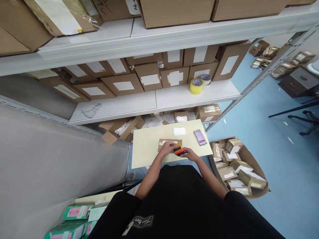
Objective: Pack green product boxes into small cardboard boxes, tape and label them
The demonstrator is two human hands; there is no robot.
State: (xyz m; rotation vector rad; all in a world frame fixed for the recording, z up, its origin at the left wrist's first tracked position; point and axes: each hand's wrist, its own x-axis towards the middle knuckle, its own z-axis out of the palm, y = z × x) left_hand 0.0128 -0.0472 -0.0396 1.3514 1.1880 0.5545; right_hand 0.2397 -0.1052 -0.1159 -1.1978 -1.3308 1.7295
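While left grip (169, 147) and right grip (189, 154) clasp an orange-and-black object (178, 151), the shirt patch (144, 221) shows "Time".

Plenty of room on my left: bare bench (144, 147) from the brown packet (160, 145) to the edge, an easy sideways pass for my left hand (169, 146). Between it and my right hand (189, 154), the orange-and-dark item (178, 151) plugs the gap. Ahead, white papers (179, 131) lie low, then the shelf (124, 105) cuts across. Forward-right, a blurred purple item (200, 137) sits in the way.
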